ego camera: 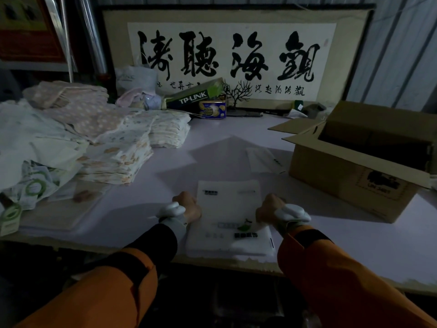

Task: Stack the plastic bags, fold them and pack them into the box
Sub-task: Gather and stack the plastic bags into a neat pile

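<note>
A stack of white plastic bags (228, 209) with dark and green print lies flat on the table in front of me, its near end by the table edge. My left hand (188, 205) grips the stack's left edge, fingers curled. My right hand (269, 208) grips its right edge the same way. Both wrists carry white devices. One more clear plastic bag (263, 159) lies farther back, next to the box. The open cardboard box (350, 171) stands at the right, flaps spread, its inside dark.
Piles of folded patterned cloth (113, 147) fill the table's left half, with tagged packets (35, 185) at the near left. A TP-LINK carton (194, 97), a tin and a framed calligraphy panel (231, 55) stand at the back. The pale table (132, 209) ends just before my sleeves.
</note>
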Demonstrator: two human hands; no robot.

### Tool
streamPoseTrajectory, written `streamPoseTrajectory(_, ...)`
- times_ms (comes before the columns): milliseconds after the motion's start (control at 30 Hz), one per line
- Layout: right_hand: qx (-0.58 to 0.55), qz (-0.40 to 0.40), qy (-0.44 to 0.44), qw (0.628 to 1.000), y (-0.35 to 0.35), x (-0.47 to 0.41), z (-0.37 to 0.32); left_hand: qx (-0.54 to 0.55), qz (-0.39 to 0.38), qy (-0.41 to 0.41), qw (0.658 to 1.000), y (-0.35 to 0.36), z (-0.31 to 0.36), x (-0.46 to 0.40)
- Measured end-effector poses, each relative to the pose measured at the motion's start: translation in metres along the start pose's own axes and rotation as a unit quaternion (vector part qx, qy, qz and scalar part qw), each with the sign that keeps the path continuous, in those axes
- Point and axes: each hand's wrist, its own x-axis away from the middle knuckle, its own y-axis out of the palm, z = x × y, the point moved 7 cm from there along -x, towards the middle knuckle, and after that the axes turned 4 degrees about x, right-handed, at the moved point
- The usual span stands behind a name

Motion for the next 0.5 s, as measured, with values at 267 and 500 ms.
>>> streamPoseTrajectory(267, 0.012, -0.034, -0.007, 0.999, -0.003, -0.008, -0.007, -0.022, -0.006, 0.007, 1.0, -0.006, 0.009, -0.009)
streamPoseTrajectory(500, -0.017, -0.009, -0.005, 1.0, -0.037, -0.022, -0.01, -0.011, -0.043, 0.041, 0.998, -0.017, 0.05, -0.018)
